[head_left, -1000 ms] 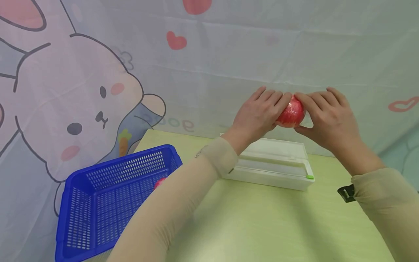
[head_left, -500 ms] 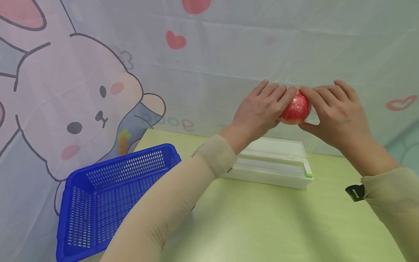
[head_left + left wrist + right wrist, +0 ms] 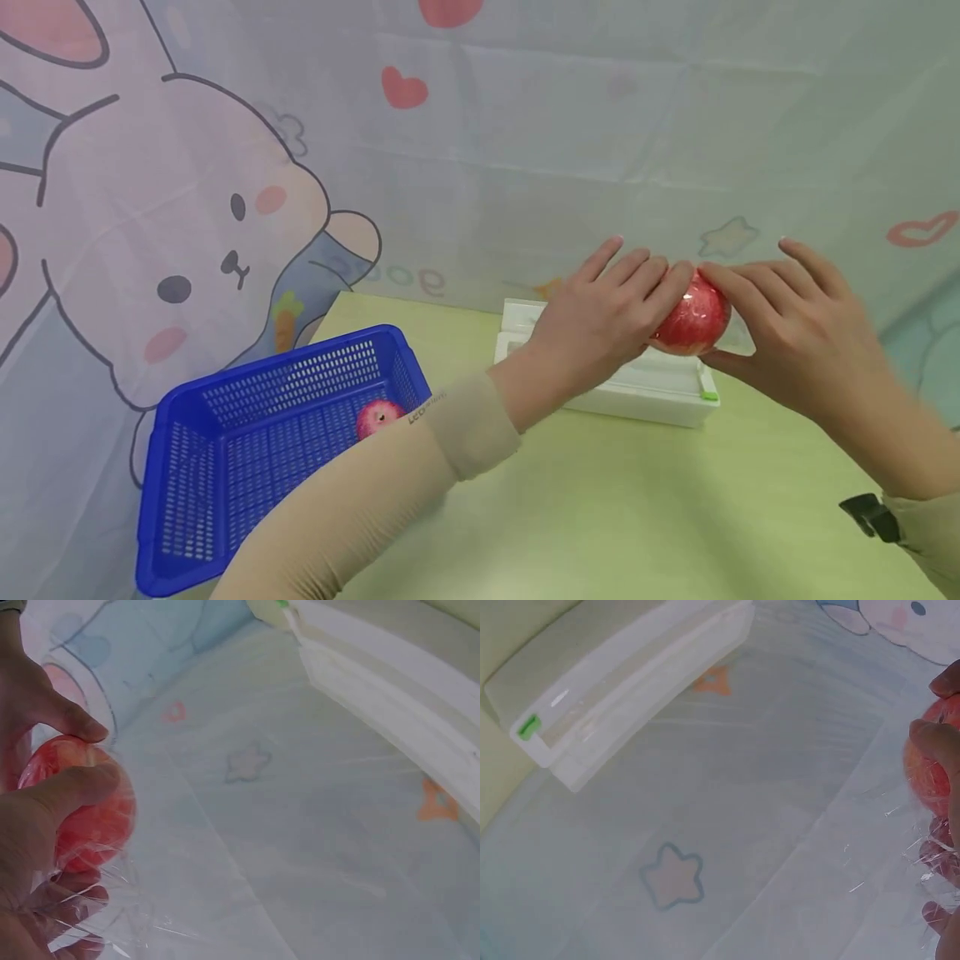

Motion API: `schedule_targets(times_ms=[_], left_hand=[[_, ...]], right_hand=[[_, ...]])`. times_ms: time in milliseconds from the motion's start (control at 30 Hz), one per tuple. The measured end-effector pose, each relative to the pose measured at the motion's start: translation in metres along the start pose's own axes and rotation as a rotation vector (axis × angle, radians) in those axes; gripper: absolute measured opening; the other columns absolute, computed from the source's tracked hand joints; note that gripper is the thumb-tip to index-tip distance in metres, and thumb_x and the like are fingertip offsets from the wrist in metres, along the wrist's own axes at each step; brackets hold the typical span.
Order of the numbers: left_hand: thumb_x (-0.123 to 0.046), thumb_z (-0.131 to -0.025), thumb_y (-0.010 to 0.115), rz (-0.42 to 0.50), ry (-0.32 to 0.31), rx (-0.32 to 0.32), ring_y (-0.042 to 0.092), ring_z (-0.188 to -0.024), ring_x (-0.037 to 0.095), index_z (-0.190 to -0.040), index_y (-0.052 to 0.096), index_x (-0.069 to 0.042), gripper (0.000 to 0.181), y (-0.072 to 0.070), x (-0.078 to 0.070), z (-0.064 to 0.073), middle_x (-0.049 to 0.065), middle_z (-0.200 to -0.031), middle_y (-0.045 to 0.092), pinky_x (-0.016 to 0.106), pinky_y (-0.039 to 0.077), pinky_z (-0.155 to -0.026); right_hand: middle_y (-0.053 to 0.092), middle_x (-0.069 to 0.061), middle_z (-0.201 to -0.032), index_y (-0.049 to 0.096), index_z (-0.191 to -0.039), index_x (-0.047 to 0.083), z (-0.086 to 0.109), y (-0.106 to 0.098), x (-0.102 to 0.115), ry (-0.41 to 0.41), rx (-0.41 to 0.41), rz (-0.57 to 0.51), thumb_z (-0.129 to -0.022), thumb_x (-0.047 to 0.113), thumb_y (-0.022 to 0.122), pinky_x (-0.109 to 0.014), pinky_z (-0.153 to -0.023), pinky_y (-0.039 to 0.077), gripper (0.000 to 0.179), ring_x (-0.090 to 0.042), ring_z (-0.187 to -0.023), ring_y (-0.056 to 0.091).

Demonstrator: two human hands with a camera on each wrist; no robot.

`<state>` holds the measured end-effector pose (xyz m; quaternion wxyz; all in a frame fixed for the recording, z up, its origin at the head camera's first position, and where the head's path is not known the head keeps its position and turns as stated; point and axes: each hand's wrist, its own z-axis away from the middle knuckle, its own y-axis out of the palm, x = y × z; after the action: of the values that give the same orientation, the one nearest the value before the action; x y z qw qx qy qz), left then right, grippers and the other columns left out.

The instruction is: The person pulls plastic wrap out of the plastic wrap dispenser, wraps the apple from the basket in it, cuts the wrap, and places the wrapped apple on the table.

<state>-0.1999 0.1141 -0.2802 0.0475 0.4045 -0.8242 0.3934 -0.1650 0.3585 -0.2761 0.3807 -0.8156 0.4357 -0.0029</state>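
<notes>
One red apple (image 3: 696,318), pinched by your left hand (image 3: 600,321) and right hand (image 3: 806,333), apparently mid-wrapping; loose cling film (image 3: 120,881) likely needs tucking.

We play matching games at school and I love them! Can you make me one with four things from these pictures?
1. film-wrapped apple
2. basket
3. box
4. table

A. white, with a small green piece
B. pale yellow-green
C. between the left hand and right hand
D. blue, with many little holes

Right pairs: 1-C, 2-D, 3-A, 4-B
</notes>
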Motion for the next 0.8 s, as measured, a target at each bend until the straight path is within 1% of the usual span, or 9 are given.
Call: schedule_targets(times_ms=[33,100,167,200,400,533,633,733,800], left_hand=[[-0.027,-0.103,0.059,0.003,0.005,-0.010,0.065,-0.125,0.018,-0.140,0.064,-0.016,0.040,-0.002,-0.005,0.004,-0.001,-0.126,0.071,0.041,0.043,-0.120],[-0.026,-0.103,0.058,0.010,0.015,-0.018,0.066,-0.124,0.018,-0.138,0.065,-0.015,0.038,-0.006,-0.014,0.013,-0.001,-0.124,0.072,0.041,0.045,-0.119],[-0.026,-0.103,0.059,0.022,0.026,0.007,0.065,-0.124,0.018,-0.139,0.064,-0.015,0.037,-0.010,-0.024,0.024,-0.001,-0.124,0.071,0.041,0.045,-0.119],[-0.027,-0.103,0.061,0.032,0.031,0.024,0.065,-0.124,0.019,-0.139,0.064,-0.014,0.039,-0.013,-0.028,0.029,0.000,-0.125,0.071,0.042,0.045,-0.119],[-0.030,-0.101,0.067,0.052,0.039,0.070,0.068,-0.117,0.016,-0.138,0.065,-0.016,0.040,-0.018,-0.056,0.066,-0.002,-0.122,0.072,0.041,0.049,-0.115],[-0.032,-0.100,0.068,0.060,0.051,0.129,0.069,-0.110,0.012,-0.138,0.066,-0.018,0.041,-0.018,-0.075,0.088,-0.005,-0.121,0.071,0.039,0.052,-0.110],[-0.037,-0.098,0.070,0.073,0.051,0.170,0.070,-0.102,0.010,-0.138,0.067,-0.020,0.043,-0.015,-0.088,0.103,-0.008,-0.118,0.071,0.036,0.054,-0.104],[-0.043,-0.096,0.072,0.078,0.050,0.204,0.071,-0.094,0.007,-0.137,0.067,-0.023,0.046,-0.011,-0.098,0.116,-0.011,-0.116,0.071,0.033,0.055,-0.098],[-0.046,-0.094,0.074,0.087,0.051,0.227,0.070,-0.093,0.006,-0.137,0.068,-0.024,0.049,-0.007,-0.104,0.124,-0.011,-0.116,0.071,0.032,0.055,-0.096]], right_hand=[[0.069,-0.030,-0.105,0.063,-0.137,-0.006,0.004,-0.002,0.005,0.000,0.000,0.001,-0.085,0.038,0.071,-0.058,-0.126,0.030,0.069,-0.053,-0.091,0.062],[0.070,-0.028,-0.104,0.065,-0.135,-0.007,0.011,-0.006,0.017,0.000,0.008,0.004,-0.098,0.046,0.058,-0.054,-0.128,0.028,0.065,-0.051,-0.089,0.063],[0.070,-0.027,-0.102,0.066,-0.132,-0.007,0.019,-0.008,0.029,-0.001,0.014,-0.003,-0.106,0.054,0.047,-0.051,-0.129,0.027,0.069,-0.049,-0.087,0.064],[0.070,-0.026,-0.102,0.067,-0.131,-0.007,0.023,-0.009,0.035,-0.002,0.018,-0.009,-0.107,0.057,0.043,-0.049,-0.130,0.026,0.072,-0.048,-0.087,0.064],[0.070,-0.021,-0.098,0.068,-0.126,-0.007,0.052,-0.006,0.071,-0.002,0.044,-0.059,-0.109,0.056,0.039,-0.045,-0.131,0.022,0.072,-0.043,-0.083,0.064],[0.070,-0.020,-0.101,0.066,-0.128,-0.008,0.076,-0.003,0.091,0.013,0.129,-0.085,-0.109,0.057,0.033,-0.046,-0.133,0.016,0.075,-0.042,-0.085,0.063],[0.070,-0.019,-0.104,0.065,-0.131,-0.007,0.093,0.000,0.104,0.026,0.196,-0.111,-0.109,0.059,0.031,-0.046,-0.133,0.012,0.078,-0.040,-0.088,0.064],[0.071,-0.016,-0.104,0.066,-0.132,-0.006,0.108,0.007,0.114,0.037,0.215,-0.147,-0.108,0.061,0.032,-0.044,-0.133,0.011,0.079,-0.037,-0.088,0.065],[0.072,-0.014,-0.105,0.066,-0.132,-0.004,0.117,0.011,0.120,0.053,0.235,-0.165,-0.106,0.066,0.033,-0.042,-0.133,0.009,0.081,-0.035,-0.089,0.066]])
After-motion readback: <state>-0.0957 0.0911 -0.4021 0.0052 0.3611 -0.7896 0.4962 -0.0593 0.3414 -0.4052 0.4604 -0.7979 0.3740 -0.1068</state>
